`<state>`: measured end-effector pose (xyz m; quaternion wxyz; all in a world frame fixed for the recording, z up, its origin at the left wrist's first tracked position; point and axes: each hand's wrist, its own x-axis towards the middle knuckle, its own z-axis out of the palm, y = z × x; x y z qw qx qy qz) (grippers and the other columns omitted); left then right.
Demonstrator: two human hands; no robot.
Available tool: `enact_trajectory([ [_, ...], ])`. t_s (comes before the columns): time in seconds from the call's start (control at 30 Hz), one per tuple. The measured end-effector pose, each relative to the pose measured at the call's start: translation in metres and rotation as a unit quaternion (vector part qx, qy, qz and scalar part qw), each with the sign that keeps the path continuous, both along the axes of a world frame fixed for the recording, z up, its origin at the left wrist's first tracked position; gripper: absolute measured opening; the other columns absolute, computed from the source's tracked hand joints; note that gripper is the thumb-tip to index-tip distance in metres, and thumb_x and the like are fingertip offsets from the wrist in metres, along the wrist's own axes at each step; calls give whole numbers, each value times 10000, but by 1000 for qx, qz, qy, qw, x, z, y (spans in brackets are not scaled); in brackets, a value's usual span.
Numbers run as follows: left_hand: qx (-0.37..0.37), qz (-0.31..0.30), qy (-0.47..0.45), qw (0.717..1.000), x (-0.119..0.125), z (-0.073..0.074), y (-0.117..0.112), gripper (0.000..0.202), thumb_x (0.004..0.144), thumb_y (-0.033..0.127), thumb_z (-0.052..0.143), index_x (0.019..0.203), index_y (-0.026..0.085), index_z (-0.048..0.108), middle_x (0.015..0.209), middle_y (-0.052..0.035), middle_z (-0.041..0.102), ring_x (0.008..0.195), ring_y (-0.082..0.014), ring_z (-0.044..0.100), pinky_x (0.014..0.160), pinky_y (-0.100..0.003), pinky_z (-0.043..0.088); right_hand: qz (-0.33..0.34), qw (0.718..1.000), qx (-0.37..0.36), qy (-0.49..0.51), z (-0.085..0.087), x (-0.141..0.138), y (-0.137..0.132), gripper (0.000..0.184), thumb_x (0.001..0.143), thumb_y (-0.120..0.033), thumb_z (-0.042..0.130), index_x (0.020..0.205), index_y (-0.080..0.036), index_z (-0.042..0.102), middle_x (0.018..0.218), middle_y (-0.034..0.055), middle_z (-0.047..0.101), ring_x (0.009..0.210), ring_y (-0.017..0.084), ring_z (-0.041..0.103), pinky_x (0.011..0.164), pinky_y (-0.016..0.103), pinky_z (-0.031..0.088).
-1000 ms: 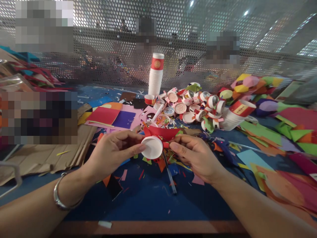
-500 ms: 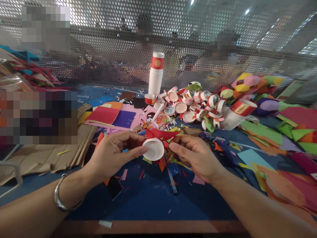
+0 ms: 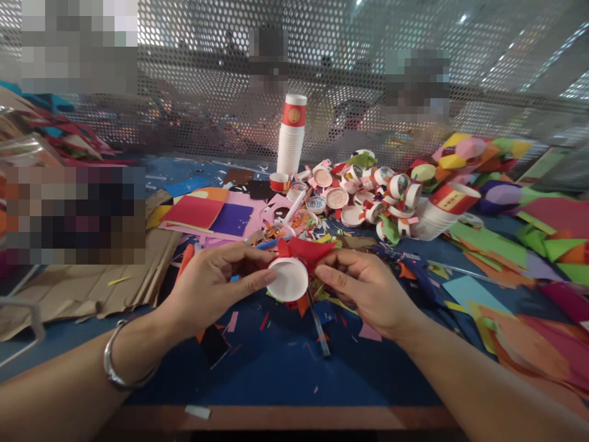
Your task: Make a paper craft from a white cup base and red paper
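Head view, frame centre: left fingers (image 3: 258,280) grip the cup (image 3: 288,280), right fingers (image 3: 333,277) pinch red paper (image 3: 311,249); uneven pulling could tear it.

Bare hands (image 3: 202,288), bare forearms (image 3: 64,387), a slim silver-coloured bangle (image 3: 109,362), shiny and rounded, around the left wrist (image 3: 147,341)

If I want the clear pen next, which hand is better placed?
Probably the right hand: at the red paper, it is nearer the pen. The left hand holds the left edge of the round white piece, which sits between it and the pen.
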<state>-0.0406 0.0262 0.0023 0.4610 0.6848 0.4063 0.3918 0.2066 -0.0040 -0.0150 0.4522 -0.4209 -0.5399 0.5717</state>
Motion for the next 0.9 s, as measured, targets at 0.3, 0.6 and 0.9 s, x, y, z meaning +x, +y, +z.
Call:
enact_trajectory([
  [0.3,-144,-59,-57,986,1,0,-1,268,783,295,878,984,184,741,916,-34,798,817,-136,738,730,-203,583,1,1000,5,-8,-1,1,1,321,882,-468,789,804,-175,685,572,-85,412,475,50,253,410,235,130],
  [0.6,-85,-37,-52,994,-3,-6,4,318,777,296,887,1005,182,698,926,-37,794,821,-155,764,738,-239,615,-4,1000,1,0,-1,2,1,314,872,-464,798,810,-179,680,563,-93,394,477,53,236,417,237,141],
  [0.9,-15,-5,1,1000,-4,-4,0,306,782,348,878,1004,188,743,924,-45,805,807,-166,762,743,-263,628,6,1000,14,-9,-2,4,2,267,892,-432,784,840,-183,703,610,-79,440,501,57,251,438,243,172],
])
